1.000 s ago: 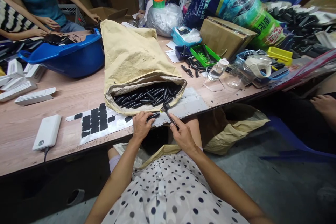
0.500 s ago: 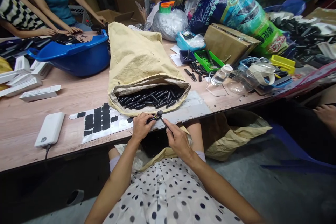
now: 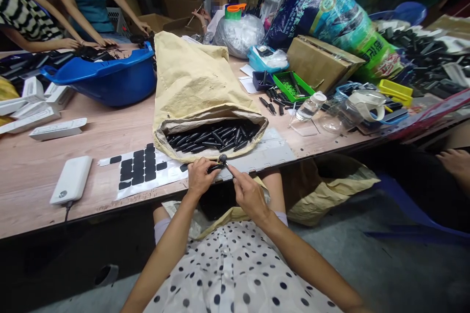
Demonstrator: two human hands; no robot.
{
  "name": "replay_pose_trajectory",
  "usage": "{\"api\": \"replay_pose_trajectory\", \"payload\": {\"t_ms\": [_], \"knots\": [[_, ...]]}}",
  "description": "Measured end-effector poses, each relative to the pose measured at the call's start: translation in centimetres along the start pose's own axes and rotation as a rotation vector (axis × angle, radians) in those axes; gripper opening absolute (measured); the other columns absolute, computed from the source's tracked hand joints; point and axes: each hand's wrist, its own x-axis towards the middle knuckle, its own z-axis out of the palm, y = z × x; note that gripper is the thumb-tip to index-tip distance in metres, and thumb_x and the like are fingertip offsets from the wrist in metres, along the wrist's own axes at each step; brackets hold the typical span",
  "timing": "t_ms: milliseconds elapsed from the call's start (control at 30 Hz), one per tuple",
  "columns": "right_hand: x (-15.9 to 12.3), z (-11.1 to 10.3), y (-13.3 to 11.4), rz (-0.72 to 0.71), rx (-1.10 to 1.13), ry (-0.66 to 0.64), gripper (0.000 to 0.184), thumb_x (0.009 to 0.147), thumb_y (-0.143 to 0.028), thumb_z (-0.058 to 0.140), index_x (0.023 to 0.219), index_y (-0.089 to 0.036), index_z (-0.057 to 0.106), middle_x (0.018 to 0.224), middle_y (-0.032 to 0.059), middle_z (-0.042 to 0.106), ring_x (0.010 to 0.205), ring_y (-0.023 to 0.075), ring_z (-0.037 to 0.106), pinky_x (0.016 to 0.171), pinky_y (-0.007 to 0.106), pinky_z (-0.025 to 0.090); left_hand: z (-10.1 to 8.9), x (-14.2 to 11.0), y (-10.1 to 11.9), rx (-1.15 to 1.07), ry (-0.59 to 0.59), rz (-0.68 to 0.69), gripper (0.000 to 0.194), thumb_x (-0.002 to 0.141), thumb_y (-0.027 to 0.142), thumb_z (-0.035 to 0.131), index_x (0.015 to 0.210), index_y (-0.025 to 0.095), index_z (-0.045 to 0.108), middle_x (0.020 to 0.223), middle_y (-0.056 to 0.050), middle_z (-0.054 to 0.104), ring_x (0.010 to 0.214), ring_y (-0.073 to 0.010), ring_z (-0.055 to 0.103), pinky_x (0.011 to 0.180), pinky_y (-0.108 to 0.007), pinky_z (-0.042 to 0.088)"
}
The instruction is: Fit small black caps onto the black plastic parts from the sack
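My left hand (image 3: 199,176) is closed on a slim black piece (image 3: 216,167) at the table's front edge. My right hand (image 3: 251,195) grips the handle of a thin dark tool with a round head (image 3: 223,158). That head touches or overlaps the end of the black piece; which of the two I cannot tell. Just beyond both hands, a tan sack (image 3: 193,76) lies with its mouth toward me, showing many slim black pieces (image 3: 209,138) inside. Left of my left hand is a white sheet (image 3: 171,176) bearing black rounded-square stickers (image 3: 138,166).
A white power bank (image 3: 71,181) with a cable lies at left, near white boxes (image 3: 58,128) and a blue basin (image 3: 106,83). On the right are a green tray (image 3: 292,87), a clear bottle (image 3: 310,106) and a cardboard box (image 3: 321,61). Co-workers sit across the table.
The whole view has shifted slightly. Both hands keep their grips, with the round head still at the black piece's end. Across the table, a person's hand has moved a little.
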Motion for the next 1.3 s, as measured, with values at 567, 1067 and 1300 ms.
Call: {"api": "replay_pose_trajectory", "payload": {"t_ms": [567,1067,1300], "knots": [[5.1,-3.3,8.3,0.290,-0.142,0.525,0.038,0.095,-0.027,0.043,0.120,-0.015,0.069,0.102,0.0149,0.065,0.094,0.0262,0.060,0.087,0.037,0.049,-0.5,-0.5,0.2,0.010,-0.016,0.076,0.016,0.079,0.026,0.074,0.094,0.023,0.075,0.095,-0.005,0.068,0.097,-0.0233,0.058,0.089,-0.038,0.038],[9.8,-3.5,11.4,0.656,-0.475,0.250,0.033,0.095,-0.023,0.047,0.112,-0.014,0.073,0.113,0.0173,0.057,0.104,0.0299,0.046,0.085,0.041,0.032,1.4,-7.6,-0.5,0.065,0.115,0.695,0.012,0.092,0.026,0.058,0.090,0.017,0.066,0.078,-0.004,0.062,0.070,-0.0162,0.052,0.063,-0.032,0.036],[9.6,-3.0,12.3,0.607,-0.514,0.299,0.032,0.092,-0.023,0.047,0.108,-0.014,0.073,0.110,0.0172,0.057,0.101,0.0300,0.046,0.081,0.039,0.031,2.2,-9.1,0.9,0.031,0.089,0.631,0.018,0.095,0.025,0.056,0.107,0.017,0.067,0.085,-0.006,0.064,0.075,-0.0149,0.059,0.068,-0.027,0.048]]}}
